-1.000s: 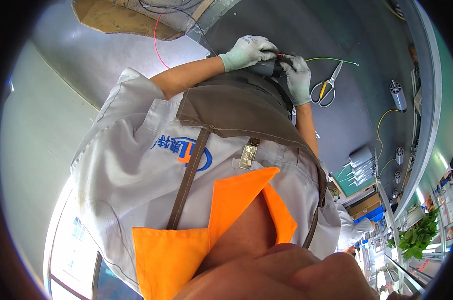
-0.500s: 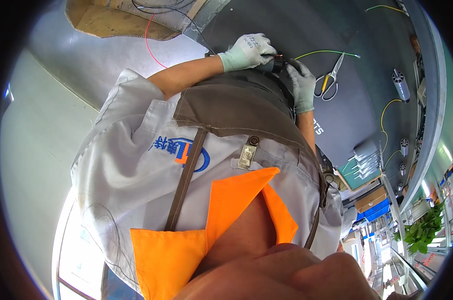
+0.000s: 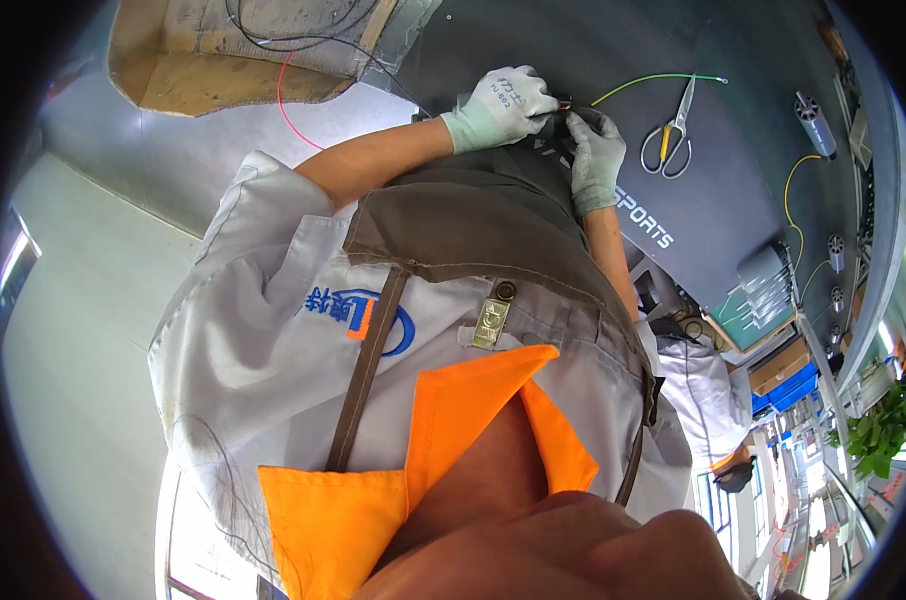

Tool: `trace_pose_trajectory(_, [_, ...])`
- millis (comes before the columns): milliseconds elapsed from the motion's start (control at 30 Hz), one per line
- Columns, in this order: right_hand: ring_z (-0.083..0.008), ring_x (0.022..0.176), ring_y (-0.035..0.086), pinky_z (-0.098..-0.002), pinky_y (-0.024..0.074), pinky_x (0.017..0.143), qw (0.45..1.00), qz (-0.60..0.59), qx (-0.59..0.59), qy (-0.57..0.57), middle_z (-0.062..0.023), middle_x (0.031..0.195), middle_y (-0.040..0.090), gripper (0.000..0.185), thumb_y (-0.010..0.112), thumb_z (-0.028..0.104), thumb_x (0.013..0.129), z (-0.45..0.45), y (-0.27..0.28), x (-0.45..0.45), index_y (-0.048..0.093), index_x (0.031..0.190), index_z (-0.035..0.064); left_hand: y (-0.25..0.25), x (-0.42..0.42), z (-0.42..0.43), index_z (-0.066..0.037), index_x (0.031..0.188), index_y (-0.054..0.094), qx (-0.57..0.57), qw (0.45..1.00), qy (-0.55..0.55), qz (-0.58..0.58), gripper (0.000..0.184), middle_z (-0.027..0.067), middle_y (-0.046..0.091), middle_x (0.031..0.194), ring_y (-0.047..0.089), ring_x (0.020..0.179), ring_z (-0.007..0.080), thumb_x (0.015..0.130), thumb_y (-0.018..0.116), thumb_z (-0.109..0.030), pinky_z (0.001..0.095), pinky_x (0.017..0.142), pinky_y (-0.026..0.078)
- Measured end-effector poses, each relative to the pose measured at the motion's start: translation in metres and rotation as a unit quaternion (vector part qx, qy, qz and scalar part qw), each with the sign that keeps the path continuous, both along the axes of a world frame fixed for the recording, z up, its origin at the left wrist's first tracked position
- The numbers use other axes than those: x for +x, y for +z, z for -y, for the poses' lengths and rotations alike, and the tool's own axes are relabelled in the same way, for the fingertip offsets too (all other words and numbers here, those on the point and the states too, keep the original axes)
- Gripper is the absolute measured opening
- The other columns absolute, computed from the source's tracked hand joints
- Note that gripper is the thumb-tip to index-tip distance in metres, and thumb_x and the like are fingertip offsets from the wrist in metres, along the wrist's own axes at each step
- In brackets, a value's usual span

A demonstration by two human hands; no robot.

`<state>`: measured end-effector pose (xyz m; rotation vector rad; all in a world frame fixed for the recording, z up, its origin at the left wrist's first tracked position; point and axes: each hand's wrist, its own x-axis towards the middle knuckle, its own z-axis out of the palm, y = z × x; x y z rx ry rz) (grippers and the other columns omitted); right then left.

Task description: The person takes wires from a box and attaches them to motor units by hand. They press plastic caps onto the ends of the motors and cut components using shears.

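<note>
My left hand (image 3: 513, 105), in a white glove with printed marks, is closed, fingertips pinched together in front of my apron. Close beside it, my right hand (image 3: 597, 150) wears a grey-white glove and has its thumb and fingers pressed together. A small dark part (image 3: 565, 106) with a reddish spot shows between the two hands; most of it is hidden by the fingers. A green-yellow wire (image 3: 653, 82) runs rightward from near my right fingertips and ends in a small metal tip. Scissors (image 3: 673, 135) with a yellow mark lie right of my right hand, their blades touching the wire's line.
A brown cardboard box (image 3: 223, 70) holding black cables stands at upper left, with a red wire (image 3: 283, 100) hanging from it. Silver cylinders (image 3: 815, 125) with yellow wires lie along the right edge. Metal rods (image 3: 768, 290) sit in a tray. Another person's white sleeve (image 3: 698, 395) appears lower right.
The black cylindrical part seen between my hands is now mostly covered by my fingers, which have drawn closer together. The view has shifted, bringing another person into sight at lower right.
</note>
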<state>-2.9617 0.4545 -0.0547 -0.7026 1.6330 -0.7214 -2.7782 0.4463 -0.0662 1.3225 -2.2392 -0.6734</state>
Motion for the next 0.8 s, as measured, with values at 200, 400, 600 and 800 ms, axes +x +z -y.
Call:
trace_pose_trajectory(200, [-0.0092, 0.079, 0.065, -0.0241, 0.0539, 0.071, 0.997, 0.053, 0.029, -0.054, -0.0040, 0.092, 0.071, 0.018, 0.074, 0.008, 0.090, 0.000, 0.009, 0.003, 0.069, 0.104, -0.0030, -0.004, 0.000, 0.006, -0.017, 0.092, 0.073, -0.018, 1.000, -0.022, 0.007, 0.013, 0.0040, 0.064, 0.078, 0.063, 0.079, 0.0246, 0.079, 0.073, -0.019, 0.0392, 0.067, 0.054])
trace_pose_trajectory(400, [-0.0091, 0.078, 0.064, -0.0238, 0.0537, 0.071, 0.999, -0.006, -0.016, -0.051, -0.0050, 0.091, 0.071, 0.016, 0.074, 0.005, 0.090, -0.007, 0.004, 0.009, 0.069, 0.102, -0.0036, 0.001, -0.001, 0.004, -0.017, 0.093, 0.073, -0.010, 1.000, -0.021, 0.006, 0.015, 0.0040, 0.064, 0.077, 0.064, 0.080, 0.0245, 0.079, 0.074, -0.020, 0.0389, 0.067, 0.054])
trace_pose_trajectory(600, [-0.0103, 0.078, 0.064, -0.0254, 0.0534, 0.071, 0.992, -0.103, -0.042, -0.056, -0.0060, 0.091, 0.071, 0.015, 0.075, 0.005, 0.087, -0.010, 0.001, 0.018, 0.070, 0.099, -0.0032, 0.003, -0.004, 0.003, -0.016, 0.096, 0.073, -0.001, 0.999, -0.034, 0.017, 0.016, 0.0045, 0.066, 0.080, 0.065, 0.083, 0.0251, 0.081, 0.073, -0.020, 0.0399, 0.070, 0.054])
trace_pose_trajectory(800, [-0.0248, 0.093, 0.065, -0.0361, 0.0512, 0.086, 0.977, -0.204, -0.061, -0.014, -0.0139, 0.097, 0.069, 0.019, 0.074, 0.011, 0.085, -0.021, -0.020, 0.017, 0.069, 0.097, -0.0026, 0.003, -0.003, 0.002, -0.015, 0.102, 0.072, 0.025, 0.995, -0.081, 0.058, 0.019, 0.0054, 0.067, 0.087, 0.065, 0.089, 0.0271, 0.084, 0.070, -0.021, 0.0425, 0.075, 0.052])
